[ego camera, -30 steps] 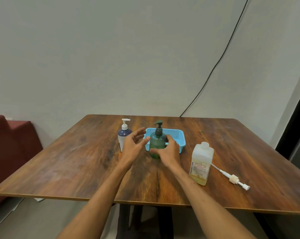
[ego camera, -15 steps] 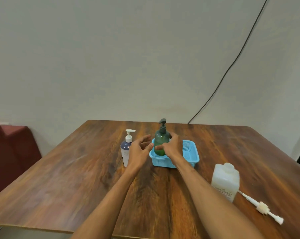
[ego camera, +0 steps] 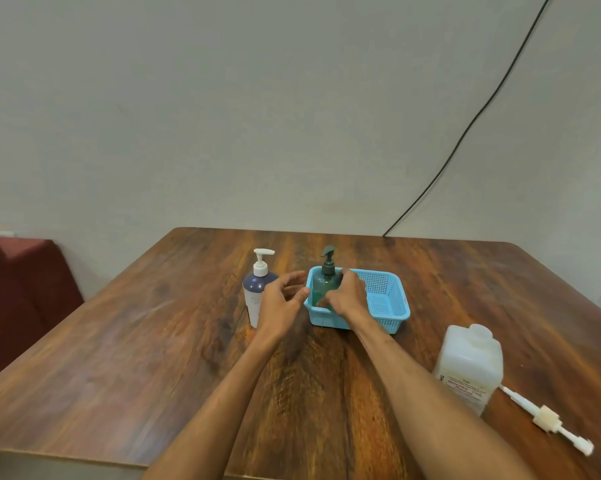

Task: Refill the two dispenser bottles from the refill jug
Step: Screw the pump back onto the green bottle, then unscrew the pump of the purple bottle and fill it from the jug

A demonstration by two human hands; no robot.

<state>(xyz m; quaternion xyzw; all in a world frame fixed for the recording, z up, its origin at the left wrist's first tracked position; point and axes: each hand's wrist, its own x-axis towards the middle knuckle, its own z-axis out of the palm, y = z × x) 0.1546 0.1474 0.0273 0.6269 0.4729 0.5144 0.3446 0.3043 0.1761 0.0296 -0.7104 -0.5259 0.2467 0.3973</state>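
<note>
Just changed: the green bottle (ego camera: pixel 323 287) is no longer on the counter (ego camera: pixel 153 358) in front of the blue basket (ego camera: pixel 391 289). It has been lifted and is now set upright inside the basket, at its left end.
Right grip: the right grip (ego camera: pixel 347 296) is clenched round the body of the green bottle from the near side, so the bottle is not yet let go.
Left grip: the left grip (ego camera: pixel 280 303) is released, with loosely curved fingers, and nothing is held. It hovers between the white-pump bottle (ego camera: pixel 256 289) and the left rim of the basket. It cannot be told whether the rim is touched.
Second bottle: the white-pump bottle stands upright on the counter, just left of the basket, with its pump fitted.
Refill jug: the refill jug (ego camera: pixel 468 365) stands on the counter at the near right, well apart from the basket. A loose pump (ego camera: pixel 548 419) lies just beside it.
Fill level: the level in the green bottle is mostly hidden by the hand and cannot be judged.
Meaning for the task: the green bottle is probably being put away as finished. If so, the white-pump bottle is the one left to be refilled.
Next need: the right grip must be opened gently, so that the bottle is not tipped inside the basket.
</note>
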